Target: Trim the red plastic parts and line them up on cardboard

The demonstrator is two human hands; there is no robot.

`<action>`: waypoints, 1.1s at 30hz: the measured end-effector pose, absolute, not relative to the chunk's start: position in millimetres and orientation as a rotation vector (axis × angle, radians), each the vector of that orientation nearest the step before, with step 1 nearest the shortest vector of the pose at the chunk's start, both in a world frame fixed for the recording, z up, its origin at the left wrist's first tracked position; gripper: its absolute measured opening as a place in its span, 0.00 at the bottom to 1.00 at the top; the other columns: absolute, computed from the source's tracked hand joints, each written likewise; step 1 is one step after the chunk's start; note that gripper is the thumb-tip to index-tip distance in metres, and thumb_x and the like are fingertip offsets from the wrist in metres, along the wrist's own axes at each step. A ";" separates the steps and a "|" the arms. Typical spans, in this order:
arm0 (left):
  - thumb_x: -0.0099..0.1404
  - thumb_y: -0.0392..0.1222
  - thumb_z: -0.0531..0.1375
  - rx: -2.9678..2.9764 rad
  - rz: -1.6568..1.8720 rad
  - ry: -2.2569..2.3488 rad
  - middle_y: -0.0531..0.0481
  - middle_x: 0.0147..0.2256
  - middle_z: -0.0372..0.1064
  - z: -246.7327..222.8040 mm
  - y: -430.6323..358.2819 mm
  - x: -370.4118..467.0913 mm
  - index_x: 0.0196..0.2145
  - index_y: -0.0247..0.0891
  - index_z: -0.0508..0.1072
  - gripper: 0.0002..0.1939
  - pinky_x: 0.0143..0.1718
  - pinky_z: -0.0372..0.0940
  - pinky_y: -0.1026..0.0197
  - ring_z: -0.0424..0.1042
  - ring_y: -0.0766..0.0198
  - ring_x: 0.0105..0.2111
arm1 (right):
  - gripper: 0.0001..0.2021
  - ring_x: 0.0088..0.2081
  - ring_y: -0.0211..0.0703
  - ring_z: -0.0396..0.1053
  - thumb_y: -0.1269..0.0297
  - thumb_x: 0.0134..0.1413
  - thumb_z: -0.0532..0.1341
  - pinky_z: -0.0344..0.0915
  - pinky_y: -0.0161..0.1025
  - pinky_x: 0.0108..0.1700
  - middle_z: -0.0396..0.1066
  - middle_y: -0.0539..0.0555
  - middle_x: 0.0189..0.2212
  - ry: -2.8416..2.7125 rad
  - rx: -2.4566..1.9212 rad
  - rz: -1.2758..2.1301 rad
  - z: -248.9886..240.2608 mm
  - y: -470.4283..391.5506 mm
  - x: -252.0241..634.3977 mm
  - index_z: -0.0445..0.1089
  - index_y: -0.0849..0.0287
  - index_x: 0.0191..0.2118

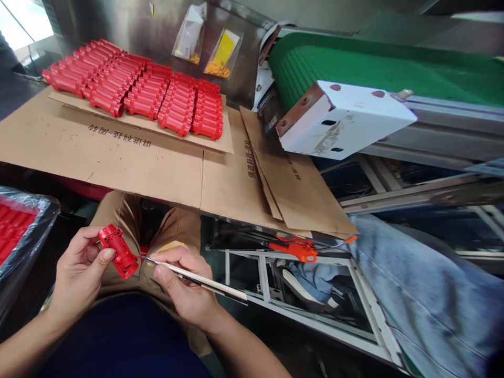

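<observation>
My left hand (81, 268) grips a red ribbed plastic tube-shaped part (118, 251) by its upper end, thumb on its side, above my lap. My right hand (187, 281) pinches a thin stick-like tool (212, 284), pale along one side and dark along the other. Its fine dark tip meets or nearly meets the lower right end of the red part; contact is too small to tell. Something yellow (171, 245) shows at the right fingers, partly hidden. Many similar red parts (137, 89) lie in rows on a cardboard sheet (173, 139) ahead.
Flattened cardboard (157, 181) covers the bench, with two plastic bags (223, 52) behind. A green conveyor belt (374, 68) with a white metal bracket (342, 121) stands right. Orange-handled cutters (299, 249) hang below the edge. A lined bin (29, 205) holds red parts; a person's denim-clad leg (429, 278) is right.
</observation>
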State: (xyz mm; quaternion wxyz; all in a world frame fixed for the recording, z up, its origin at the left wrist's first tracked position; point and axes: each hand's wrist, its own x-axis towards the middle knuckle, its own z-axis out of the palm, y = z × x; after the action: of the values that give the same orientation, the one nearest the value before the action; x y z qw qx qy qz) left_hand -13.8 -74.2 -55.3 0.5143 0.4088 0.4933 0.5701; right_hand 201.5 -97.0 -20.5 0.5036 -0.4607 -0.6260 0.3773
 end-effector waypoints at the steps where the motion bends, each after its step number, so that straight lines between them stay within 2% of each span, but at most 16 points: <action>1: 0.62 0.47 0.77 0.990 1.372 1.188 0.54 0.37 0.80 -54.5 -74.7 -13.6 0.46 0.47 0.83 0.15 0.36 0.75 0.71 0.77 0.67 0.32 | 0.06 0.34 0.42 0.80 0.62 0.69 0.66 0.77 0.39 0.38 0.84 0.55 0.35 -1.532 -1.114 0.891 -19.5 -96.7 201.6 0.80 0.57 0.43; 8: 0.63 0.47 0.77 1.013 1.371 1.188 0.55 0.37 0.80 -50.9 -74.9 -13.6 0.46 0.47 0.84 0.14 0.37 0.75 0.72 0.78 0.67 0.32 | 0.04 0.36 0.41 0.81 0.69 0.66 0.66 0.77 0.37 0.40 0.85 0.55 0.38 -1.553 -1.078 0.887 -19.7 -95.9 199.3 0.79 0.57 0.43; 20: 0.62 0.47 0.77 1.028 1.368 1.188 0.53 0.36 0.82 -50.5 -74.6 -13.4 0.45 0.45 0.84 0.15 0.34 0.75 0.73 0.80 0.67 0.31 | 0.04 0.38 0.42 0.81 0.71 0.66 0.66 0.77 0.36 0.42 0.85 0.56 0.39 -1.613 -1.076 0.869 -15.5 -96.5 201.3 0.79 0.59 0.44; 26: 0.64 0.46 0.76 1.085 1.351 1.174 0.53 0.35 0.82 -54.1 -74.4 -15.1 0.45 0.45 0.84 0.13 0.31 0.73 0.74 0.79 0.69 0.29 | 0.04 0.35 0.41 0.79 0.71 0.65 0.66 0.74 0.34 0.39 0.82 0.56 0.35 -1.611 -1.093 0.867 -14.0 -96.1 200.4 0.79 0.61 0.42; 33: 0.65 0.46 0.75 1.089 1.374 1.180 0.54 0.35 0.81 -55.8 -75.9 -17.5 0.47 0.45 0.83 0.13 0.34 0.76 0.72 0.79 0.67 0.30 | 0.04 0.34 0.40 0.78 0.71 0.64 0.66 0.72 0.34 0.39 0.82 0.56 0.34 -1.602 -1.099 0.883 -10.8 -97.3 202.6 0.80 0.62 0.41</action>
State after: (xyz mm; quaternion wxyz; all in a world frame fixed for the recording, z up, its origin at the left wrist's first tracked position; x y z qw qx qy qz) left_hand -17.5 -75.9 -55.8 0.4917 0.4487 0.4863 0.5661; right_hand 202.6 -97.3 -10.8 0.4828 -0.4510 -0.6573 0.3625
